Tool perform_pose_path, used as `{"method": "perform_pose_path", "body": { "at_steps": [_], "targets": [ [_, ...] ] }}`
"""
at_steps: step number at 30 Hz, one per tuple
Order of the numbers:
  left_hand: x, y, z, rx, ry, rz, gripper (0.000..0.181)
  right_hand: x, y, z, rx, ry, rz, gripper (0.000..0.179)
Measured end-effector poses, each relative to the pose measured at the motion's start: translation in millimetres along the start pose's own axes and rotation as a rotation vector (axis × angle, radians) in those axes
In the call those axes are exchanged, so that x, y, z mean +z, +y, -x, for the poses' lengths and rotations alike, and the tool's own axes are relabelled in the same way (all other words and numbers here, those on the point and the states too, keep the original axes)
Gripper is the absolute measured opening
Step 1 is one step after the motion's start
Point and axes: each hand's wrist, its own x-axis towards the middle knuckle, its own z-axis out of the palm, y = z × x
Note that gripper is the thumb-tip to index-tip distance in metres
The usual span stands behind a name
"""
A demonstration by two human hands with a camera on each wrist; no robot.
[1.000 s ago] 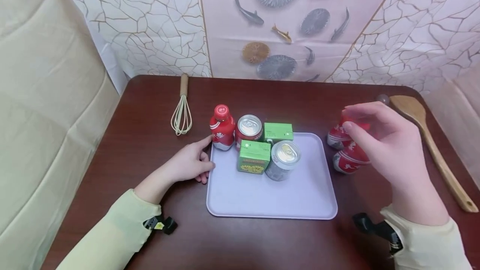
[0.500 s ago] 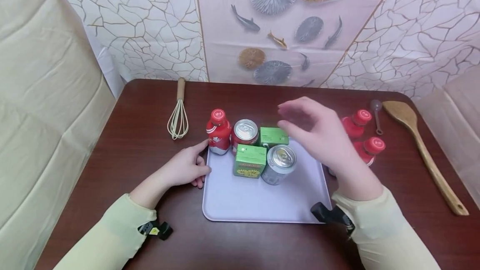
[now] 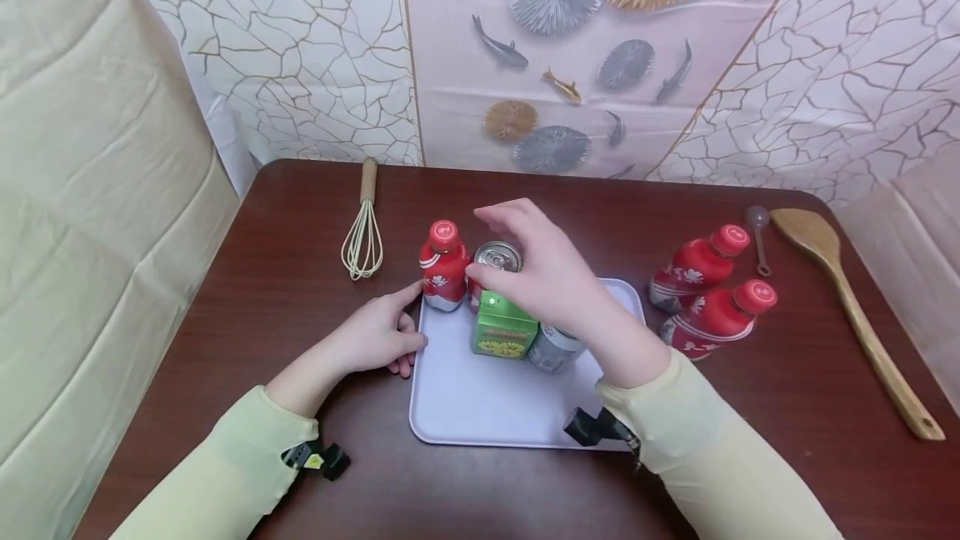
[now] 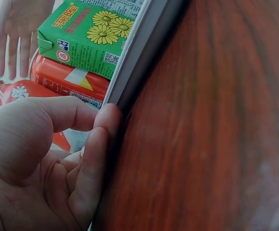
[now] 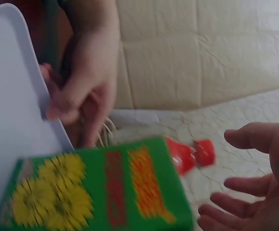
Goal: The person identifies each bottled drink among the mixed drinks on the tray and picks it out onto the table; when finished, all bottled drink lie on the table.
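My left hand (image 3: 378, 333) pinches the left rim of a lilac tray (image 3: 487, 415) between thumb and fingers. Above the red can (image 3: 497, 257) hovers my right hand (image 3: 551, 269), thumb and fingers spread apart and holding nothing. A red bottle (image 3: 444, 269) stands upright at the tray's back left corner, beside the can. In front of the can is a green carton (image 3: 504, 332) with yellow flowers, seen close in the right wrist view. A silver-white can (image 3: 553, 348) is partly covered by my right hand, and the second green carton behind is hidden.
Two red bottles (image 3: 693, 269) stand right of the tray. Farther right lie a small spoon (image 3: 759, 227) and a wooden spatula (image 3: 855, 307). A whisk (image 3: 364, 227) lies at the back left. Patterned cloth (image 3: 300, 65) hangs behind the brown table (image 3: 247, 273).
My right hand has swung left from the two bottles on the right, across the tray to above the red can. My left hand keeps its hold on the tray rim.
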Motion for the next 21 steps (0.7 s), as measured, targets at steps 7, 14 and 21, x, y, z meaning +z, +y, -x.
{"method": "perform_pose_path", "body": {
  "at_steps": [7, 14, 21],
  "targets": [
    [-0.8, 1.5, -0.1, -0.01, -0.001, -0.009, 0.09, 22.6, -4.8, -11.6, 0.03, -0.029, 0.048, 0.071],
    [-0.5, 1.4, -2.8, 0.012, -0.004, -0.001, 0.089, 28.9, -2.5, -17.5, -0.008, -0.033, 0.057, 0.059],
    [-0.5, 0.6, -1.0, 0.01, -0.003, 0.007, 0.089, 38.4, -6.2, -24.0, 0.031, -0.037, 0.118, 0.056]
  ]
}}
